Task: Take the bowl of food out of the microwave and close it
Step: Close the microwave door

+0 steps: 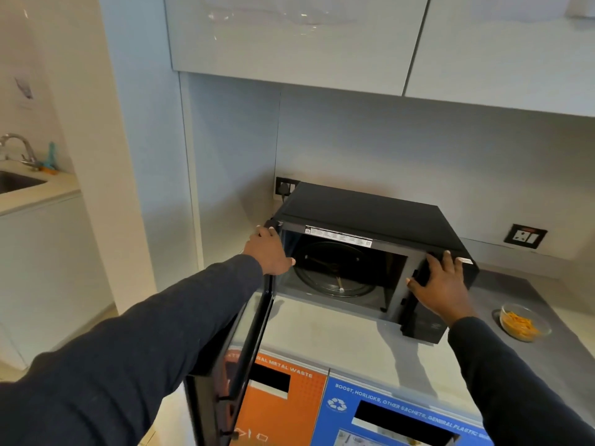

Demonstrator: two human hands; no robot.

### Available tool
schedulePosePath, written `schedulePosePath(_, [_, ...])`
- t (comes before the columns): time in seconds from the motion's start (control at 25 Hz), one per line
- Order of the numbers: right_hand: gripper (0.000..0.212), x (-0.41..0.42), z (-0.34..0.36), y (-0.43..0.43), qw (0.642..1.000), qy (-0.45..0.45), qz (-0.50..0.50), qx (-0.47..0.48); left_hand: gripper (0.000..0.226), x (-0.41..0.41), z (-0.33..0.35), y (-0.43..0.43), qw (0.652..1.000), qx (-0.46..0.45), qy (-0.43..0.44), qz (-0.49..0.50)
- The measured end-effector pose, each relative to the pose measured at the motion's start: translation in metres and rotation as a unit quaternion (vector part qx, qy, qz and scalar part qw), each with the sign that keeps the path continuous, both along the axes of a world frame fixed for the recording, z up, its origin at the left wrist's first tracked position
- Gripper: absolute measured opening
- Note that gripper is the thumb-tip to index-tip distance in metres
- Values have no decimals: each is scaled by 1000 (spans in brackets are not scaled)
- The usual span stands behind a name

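A black microwave (370, 210) stands on the grey counter with its door (244, 336) swung wide open toward me on the left. Inside, only the glass turntable (331, 268) shows. The clear glass bowl (524, 321) with orange food sits on the counter to the microwave's right. My left hand (269, 252) rests on the top of the open door near its hinge corner, fingers curled over the edge. My right hand (439, 284) lies flat, fingers spread, against the microwave's control panel side.
The counter (338, 329) runs in front of the microwave. Below its edge are an orange waste bin front (283, 407) and a blue one (386, 413). Wall sockets (524, 235) sit behind. White cabinets hang overhead. A sink with a tap (16, 149) is far left.
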State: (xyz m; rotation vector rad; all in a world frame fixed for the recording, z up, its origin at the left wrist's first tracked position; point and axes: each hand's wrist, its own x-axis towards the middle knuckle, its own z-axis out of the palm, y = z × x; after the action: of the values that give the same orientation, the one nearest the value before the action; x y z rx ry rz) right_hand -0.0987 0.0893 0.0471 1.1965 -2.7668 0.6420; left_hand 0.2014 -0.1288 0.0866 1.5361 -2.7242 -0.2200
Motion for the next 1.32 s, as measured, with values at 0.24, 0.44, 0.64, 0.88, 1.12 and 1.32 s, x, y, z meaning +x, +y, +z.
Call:
schedulePosePath(0.24, [61, 106, 32, 28, 976, -147, 114, -114, 107, -31, -1, 16, 998, 2, -44, -50])
schedulePosePath(0.44, [59, 218, 22, 85, 913, -233, 309, -130, 101, -57, -7, 22, 992, 10, -18, -124])
schedulePosePath(0.64, [63, 230, 7, 95, 966, 186, 176, 18, 101, -80, -16, 23, 991, -4, 55, -121])
schedulePosePath(0.88, [87, 168, -11, 83, 968, 234, 63, 61, 93, -112, -24, 27, 964, -40, 153, -213])
schedulePosePath(1.12, [90, 88, -24, 48, 974, 221, -17, 51, 114, -145, -27, 25, 946, -109, 111, -284])
schedulePosePath(1.32, [91, 36, -25, 18, 974, 215, -53, 58, 120, -176, -30, 8, 946, -121, 73, -291])
